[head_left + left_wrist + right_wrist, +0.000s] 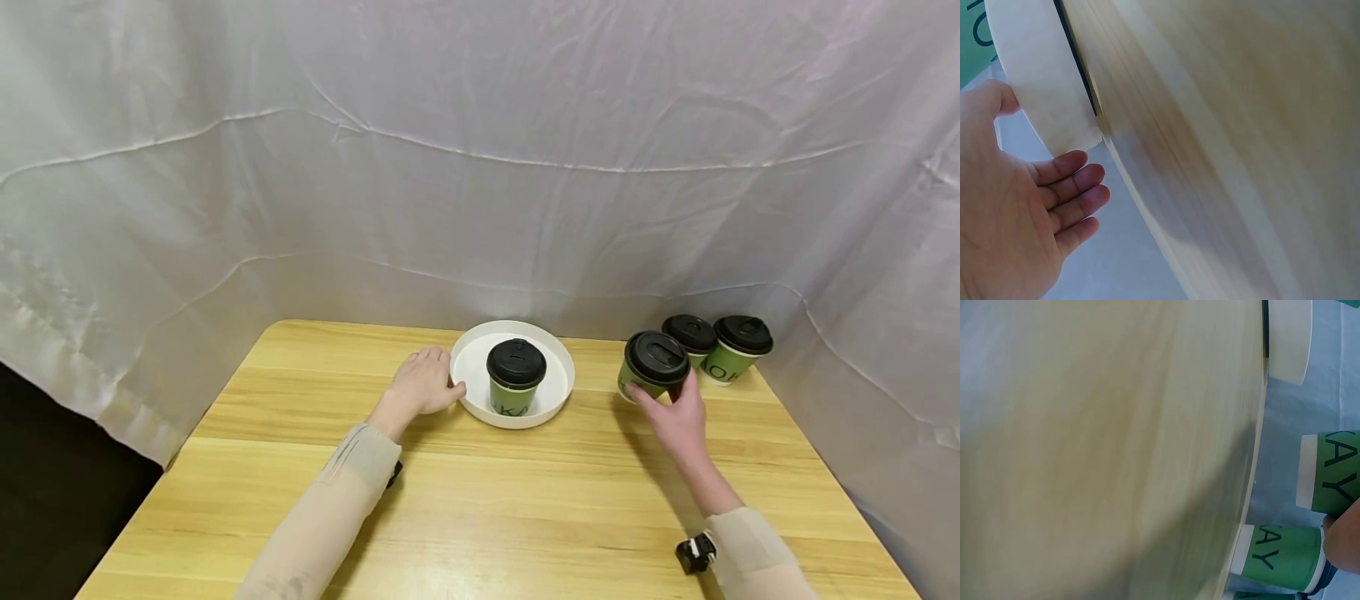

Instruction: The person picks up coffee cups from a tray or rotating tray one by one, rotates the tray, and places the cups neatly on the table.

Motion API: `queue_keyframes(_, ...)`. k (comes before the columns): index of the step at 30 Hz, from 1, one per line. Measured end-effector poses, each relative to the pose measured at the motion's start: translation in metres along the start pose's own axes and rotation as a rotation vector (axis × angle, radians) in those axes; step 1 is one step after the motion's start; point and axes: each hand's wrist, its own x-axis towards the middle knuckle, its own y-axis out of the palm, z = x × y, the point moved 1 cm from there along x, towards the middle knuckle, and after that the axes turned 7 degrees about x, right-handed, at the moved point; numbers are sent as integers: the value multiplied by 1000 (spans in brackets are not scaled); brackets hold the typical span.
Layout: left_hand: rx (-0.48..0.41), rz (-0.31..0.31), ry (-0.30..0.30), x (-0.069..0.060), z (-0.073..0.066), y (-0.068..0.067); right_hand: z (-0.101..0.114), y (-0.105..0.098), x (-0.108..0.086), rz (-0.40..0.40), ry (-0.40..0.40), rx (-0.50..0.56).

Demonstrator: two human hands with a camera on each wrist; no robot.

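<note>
A green cup with a black lid point(657, 358) is gripped in my right hand point(678, 417), thumb on its near side; the right wrist view shows this cup point(1337, 472) raised off the table, with a finger point(1342, 540) against it. My left hand point(423, 385) touches the left rim of a round white tray point(555, 392). In the left wrist view the thumb and index finger of that hand point(1022, 200) meet the tray's wall point(1047, 75), the other fingers slightly bent. Another lidded green cup point(516, 375) stands upright in the tray.
Two more lidded green cups, one point(690, 333) beside the other point(742, 346), stand at the table's back right, just beyond my right hand. Pale curtains point(480, 208) hang behind the wooden table point(480, 517) and along its sides.
</note>
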Motion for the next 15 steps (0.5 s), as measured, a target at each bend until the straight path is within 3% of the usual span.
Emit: queue_keyframes(15, 6, 14, 8, -1, 0, -2, 2, -22, -4, -49, 64, -128)
